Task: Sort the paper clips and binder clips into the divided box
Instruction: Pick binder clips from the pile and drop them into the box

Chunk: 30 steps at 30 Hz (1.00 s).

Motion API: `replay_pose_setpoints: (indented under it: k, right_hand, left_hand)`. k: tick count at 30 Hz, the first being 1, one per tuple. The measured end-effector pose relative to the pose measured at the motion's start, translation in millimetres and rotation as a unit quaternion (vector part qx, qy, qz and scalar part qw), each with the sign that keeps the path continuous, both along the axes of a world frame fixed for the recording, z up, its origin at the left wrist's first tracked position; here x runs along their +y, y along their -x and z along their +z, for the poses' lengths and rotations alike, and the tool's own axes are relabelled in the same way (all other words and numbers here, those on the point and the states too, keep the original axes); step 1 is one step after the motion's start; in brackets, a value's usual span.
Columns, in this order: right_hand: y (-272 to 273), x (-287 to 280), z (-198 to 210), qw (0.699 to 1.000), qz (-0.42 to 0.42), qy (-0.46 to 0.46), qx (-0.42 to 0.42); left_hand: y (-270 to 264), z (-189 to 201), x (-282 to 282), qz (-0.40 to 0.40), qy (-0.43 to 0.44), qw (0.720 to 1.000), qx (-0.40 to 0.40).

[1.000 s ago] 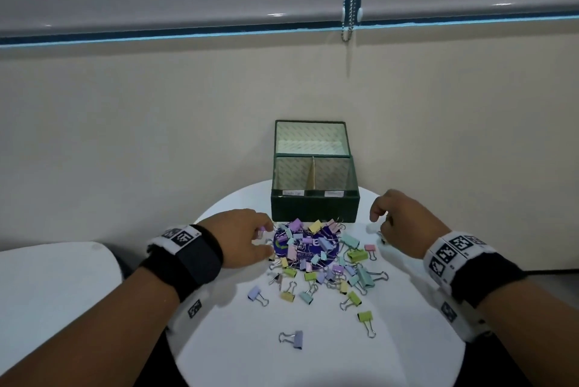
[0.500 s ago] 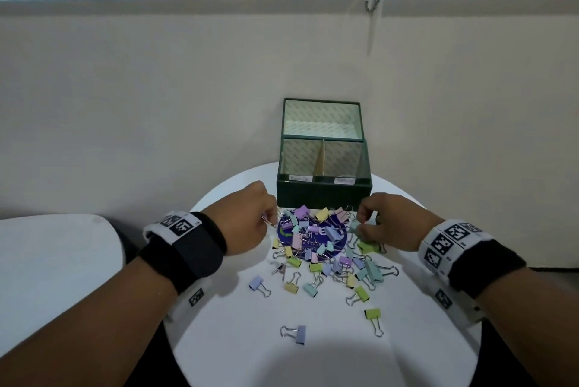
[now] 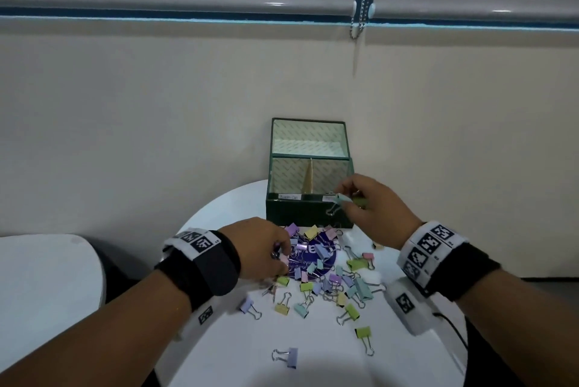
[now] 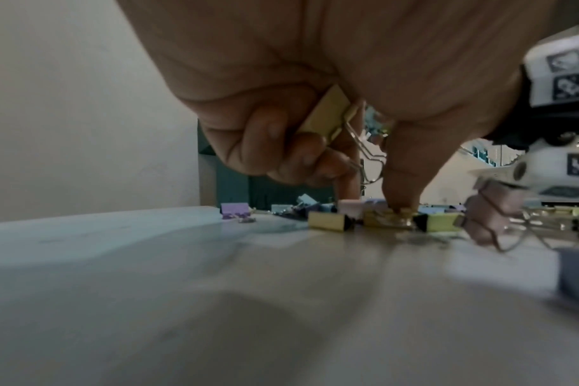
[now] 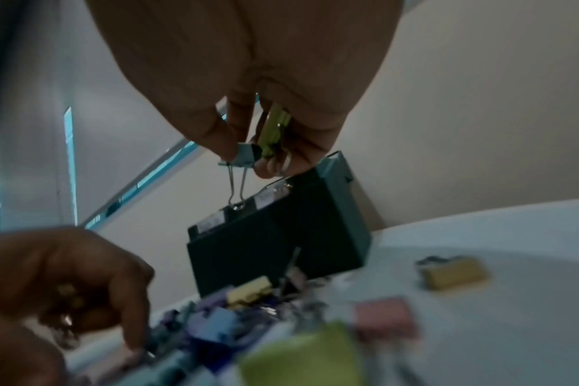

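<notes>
**Desk:** On the near half of the round white table (image 3: 219, 352), what lies loose?

**Photographer:** A lone lilac clip (image 3: 289, 357), then the pastel heap of binder clips (image 3: 326, 273). The left hand (image 3: 255, 250) works the heap's left edge, a yellow clip (image 4: 328, 115) curled in its fingers.

**Desk:** And further back?

**Photographer:** The right hand (image 3: 372, 208) pinches a teal binder clip (image 5: 247, 154), a green clip (image 5: 275, 125) tucked behind, at the near right rim of the green divided box (image 3: 308, 209).

**Desk:** Risks? Contents?

**Photographer:** Likely the dangling wire handles could catch that rim, dropping a clip outside, or across the cardboard divider (image 3: 308, 176) into the wrong half. Whatever the compartments hold is hidden behind the near wall.
</notes>
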State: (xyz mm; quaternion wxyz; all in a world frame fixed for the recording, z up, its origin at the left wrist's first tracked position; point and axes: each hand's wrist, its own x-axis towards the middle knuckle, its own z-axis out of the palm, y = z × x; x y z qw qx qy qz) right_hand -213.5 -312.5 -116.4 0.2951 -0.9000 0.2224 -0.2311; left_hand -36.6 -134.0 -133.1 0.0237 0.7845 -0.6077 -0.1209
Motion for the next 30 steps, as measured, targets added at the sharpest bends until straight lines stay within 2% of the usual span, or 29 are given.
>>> replay_pose_setpoints:
  k: [4,8,11,14,16,18,20,22,24,25,27,30]
  right_hand:
    - [-43,2,28,0.998,-0.021,-0.054,-0.025]
    - [-79,14,39,0.987,-0.028,-0.153,-0.033]
    - [-86,18,36,0.975,-0.007,-0.22,-0.03]
    - [-75,13,38,0.949,-0.02,-0.296,-0.103]
    - [-55,6,38,0.948,-0.044,-0.282,-0.138]
    - [-30,-7,31,0.969,-0.078,-0.19,-0.136]
    - [-3,-22,20,0.984,-0.104,-0.114,-0.086]
    - [18,-36,5,0.991,-0.118,-0.04,0.056]
    - [32,-44,-5,0.964,-0.112,0.022,0.242]
    - [36,-47,-9,0.945,-0.109,0.042,0.305]
    - [37,-47,-17,0.926,-0.109,0.05,0.359]
    - [33,-42,-25,0.93,-0.115,0.031,0.348]
  left_hand:
    - [1,1,1,-0.006,0.015,1.0,0.013]
    - [-5,-3,0,-0.002,0.036,0.999,0.026]
    - [-7,-5,-1,-0.008,0.045,0.999,0.021]
    - [-9,-6,-1,-0.021,0.055,0.998,0.01]
    - [-10,-6,-2,-0.025,0.067,0.997,0.003]
    - [-10,-5,-2,-0.024,0.081,0.996,0.001]
    - [-10,-4,-2,-0.025,0.098,0.995,0.0]
    - [-8,1,-1,-0.024,0.131,0.991,0.013]
    - [-6,9,1,-0.014,0.168,0.985,0.03]
    - [-6,14,1,-0.005,0.183,0.982,0.039]
    - [-10,27,-3,0.02,0.214,0.975,0.058]
    - [-22,45,-22,0.063,0.262,0.962,0.039]
